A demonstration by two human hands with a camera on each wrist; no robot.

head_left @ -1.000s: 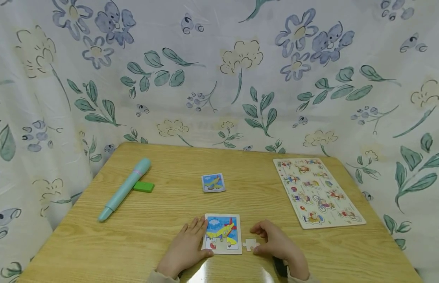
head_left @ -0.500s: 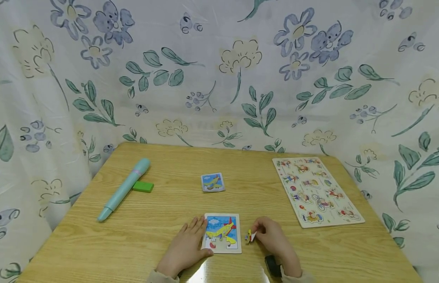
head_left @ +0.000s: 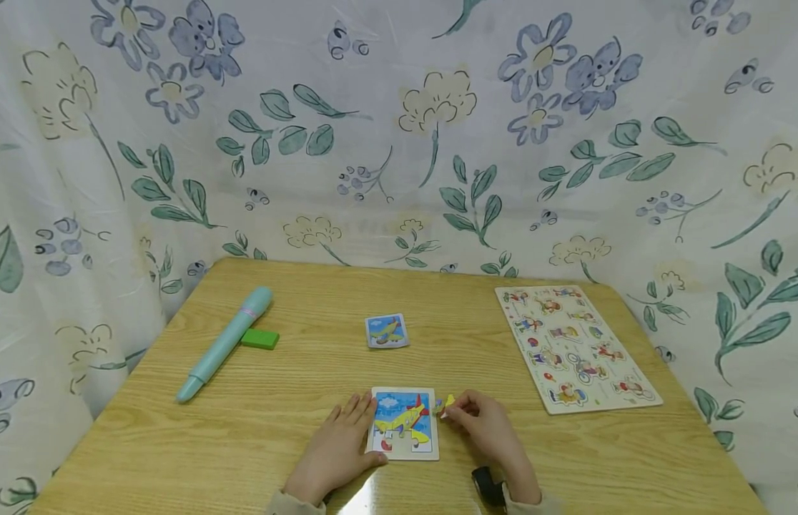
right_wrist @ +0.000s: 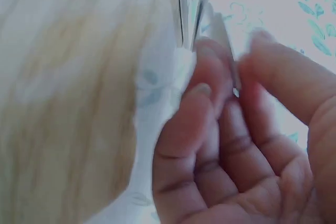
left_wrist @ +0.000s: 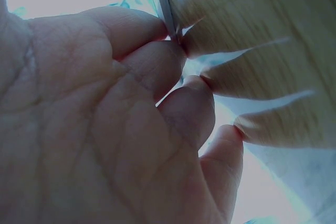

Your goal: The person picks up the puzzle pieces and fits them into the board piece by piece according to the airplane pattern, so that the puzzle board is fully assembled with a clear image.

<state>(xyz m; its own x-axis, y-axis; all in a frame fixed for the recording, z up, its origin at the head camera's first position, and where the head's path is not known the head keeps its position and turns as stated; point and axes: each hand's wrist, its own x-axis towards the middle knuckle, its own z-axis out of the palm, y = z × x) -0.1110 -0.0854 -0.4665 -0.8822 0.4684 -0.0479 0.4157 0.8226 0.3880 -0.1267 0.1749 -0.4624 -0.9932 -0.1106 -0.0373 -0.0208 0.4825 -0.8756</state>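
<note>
- My right hand [head_left: 485,429] pinches a small jigsaw piece [head_left: 444,405] between thumb and fingertips, printed side up, just off the upper right edge of the aeroplane puzzle tray [head_left: 405,423]. The right wrist view shows the piece edge-on between the fingers [right_wrist: 210,85]; it is blurred, so I cannot read the tab direction.
- My left hand [head_left: 337,450] lies flat, fingers straight and spread, on the bench [head_left: 296,400] against the tray's left edge, fingertips on the frame. Its grip holds nothing.
- Judgement: the step in hand is seating this piece. Gaps show along the tray's lower edge, so I would match the yellow print to the plane's missing part before lowering.
- To do it well: keep the left hand pressing so the tray cannot slide; bring the piece in flat, not tilted; turn it until tabs line up; press with one fingertip, no forcing.
- Risk: a tilted entry could lift neighbouring pieces.
- Elsewhere: a small aeroplane picture card [head_left: 387,331], a teal pen [head_left: 225,344] touching a green block [head_left: 259,338], and a peg puzzle board [head_left: 575,348] to the right.
</note>
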